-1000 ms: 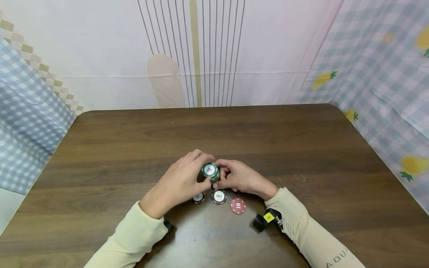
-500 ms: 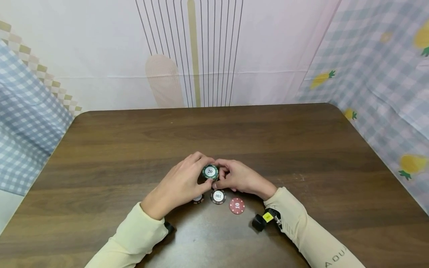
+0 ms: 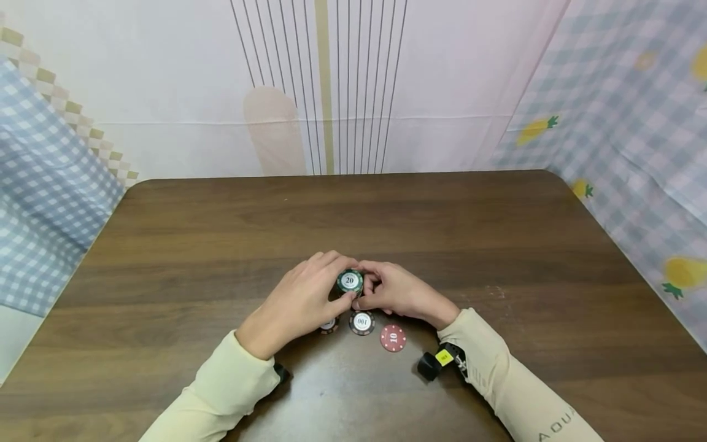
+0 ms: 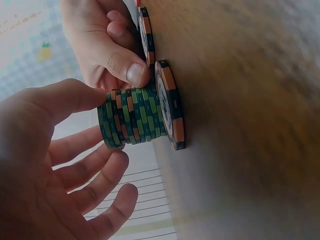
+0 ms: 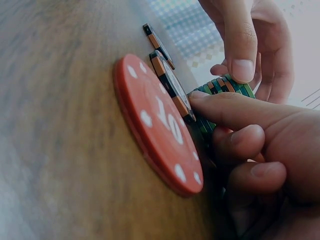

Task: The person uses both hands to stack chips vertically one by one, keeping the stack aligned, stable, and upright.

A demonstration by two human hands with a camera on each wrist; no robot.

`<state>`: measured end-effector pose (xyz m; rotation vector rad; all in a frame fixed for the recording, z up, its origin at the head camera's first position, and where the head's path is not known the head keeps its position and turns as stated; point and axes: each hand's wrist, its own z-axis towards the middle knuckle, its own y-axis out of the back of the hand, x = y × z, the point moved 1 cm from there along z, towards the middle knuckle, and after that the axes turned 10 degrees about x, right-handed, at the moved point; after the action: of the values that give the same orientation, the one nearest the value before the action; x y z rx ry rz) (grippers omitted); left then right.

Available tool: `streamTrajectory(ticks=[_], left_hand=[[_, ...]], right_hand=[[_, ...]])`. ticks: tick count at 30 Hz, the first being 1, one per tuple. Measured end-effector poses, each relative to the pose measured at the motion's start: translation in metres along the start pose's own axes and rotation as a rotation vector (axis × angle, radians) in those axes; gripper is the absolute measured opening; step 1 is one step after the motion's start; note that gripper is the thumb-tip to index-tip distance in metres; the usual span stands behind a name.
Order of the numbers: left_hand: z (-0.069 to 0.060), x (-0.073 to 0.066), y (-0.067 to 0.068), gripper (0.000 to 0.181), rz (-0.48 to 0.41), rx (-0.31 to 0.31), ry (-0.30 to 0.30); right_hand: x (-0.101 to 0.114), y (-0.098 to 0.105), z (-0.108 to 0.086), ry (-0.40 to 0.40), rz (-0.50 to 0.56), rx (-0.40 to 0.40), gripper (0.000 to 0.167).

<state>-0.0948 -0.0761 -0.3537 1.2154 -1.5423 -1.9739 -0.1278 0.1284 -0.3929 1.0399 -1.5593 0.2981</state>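
Observation:
A tall stack of poker chips (image 3: 350,280) stands on the table between both hands, a green 20 chip on top. In the left wrist view, the stack (image 4: 132,117) is mostly green-edged, with a few black-and-orange chips among them. My left hand (image 3: 304,294) pinches the upper end between thumb and fingers. Low down, near the tabletop, my right hand (image 3: 403,296) holds the stack with thumb and curled index finger. Just in front lie a black 100 chip (image 3: 361,322), a red 10 chip (image 3: 393,338) and another black-and-orange chip (image 3: 329,326), partly hidden by the left hand.
The brown wooden table (image 3: 353,215) reaches back to a white patterned cloth (image 3: 442,80). Checked cloths hang at both sides. A black wrist camera (image 3: 428,366) sits under the right sleeve, close to the red chip.
The upper chips have shifted slightly right, and the green 20 chip now sits straighter over those below. The left hand moved slightly with them; the right hand and loose chips stayed put.

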Motion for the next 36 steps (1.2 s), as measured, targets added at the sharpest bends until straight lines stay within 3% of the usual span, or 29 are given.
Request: streamTrajectory(ticks=[9, 17, 22, 28, 33, 36], left_hand=[[-0.002, 0.002, 0.012, 0.046, -0.007, 0.042, 0.006], [-0.006, 0.004, 0.030, 0.027, -0.031, 0.097, 0.034], [-0.008, 0.006, 0.036, 0.019, -0.022, 0.206, 0.083], [-0.009, 0.006, 0.033, 0.022, -0.031, 0.359, 0.132], [-0.010, 0.006, 0.025, 0.029, -0.064, 0.438, 0.182], [-0.010, 0.005, 0.020, 0.034, -0.033, 0.467, 0.194]], right_hand=[[-0.002, 0.001, 0.000, -0.001, -0.004, -0.007, 0.045], [-0.005, 0.003, 0.001, 0.007, -0.017, -0.007, 0.045], [-0.005, 0.002, 0.000, -0.005, -0.004, -0.008, 0.045], [-0.004, 0.002, 0.000, 0.006, 0.005, -0.008, 0.046], [-0.004, 0.000, 0.002, 0.024, -0.001, -0.004, 0.045], [-0.003, 0.000, 0.003, 0.028, -0.003, -0.002, 0.045]])
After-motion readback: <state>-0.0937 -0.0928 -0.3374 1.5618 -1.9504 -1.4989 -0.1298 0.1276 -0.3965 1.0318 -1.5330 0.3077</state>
